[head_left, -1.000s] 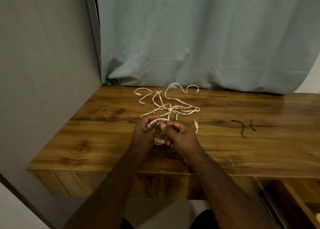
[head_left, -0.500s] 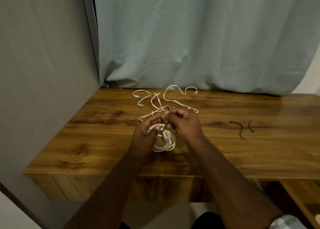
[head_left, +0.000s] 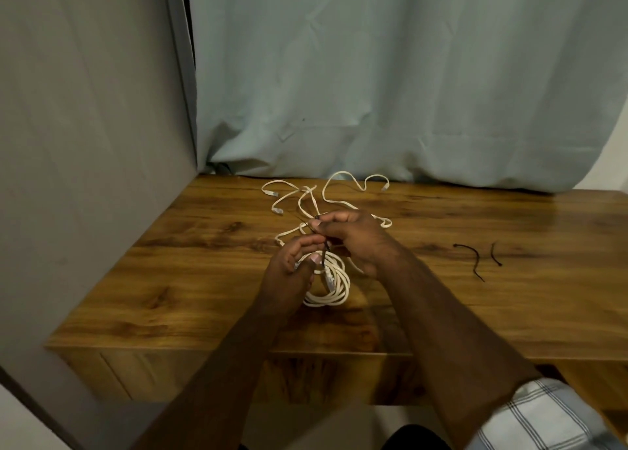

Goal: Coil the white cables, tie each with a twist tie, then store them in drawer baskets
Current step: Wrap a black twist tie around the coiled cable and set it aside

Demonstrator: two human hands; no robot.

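A coiled white cable hangs just above the wooden desk, pinched at its top by my left hand. My right hand sits just above and right of it, thumb and fingers closed on a thin black twist tie that runs down to the coil. Behind my hands lies a loose tangle of white cables with clear plugs at their ends. Two spare black twist ties lie on the desk to the right.
A grey panel walls the desk on the left, and a pale blue curtain hangs behind it. An open wooden compartment shows at the lower right below the desk edge.
My right hand has lifted away from the left, drawing the black twist tie upward. The coil, hidden between both hands a second ago, now hangs in plain sight under my left hand.
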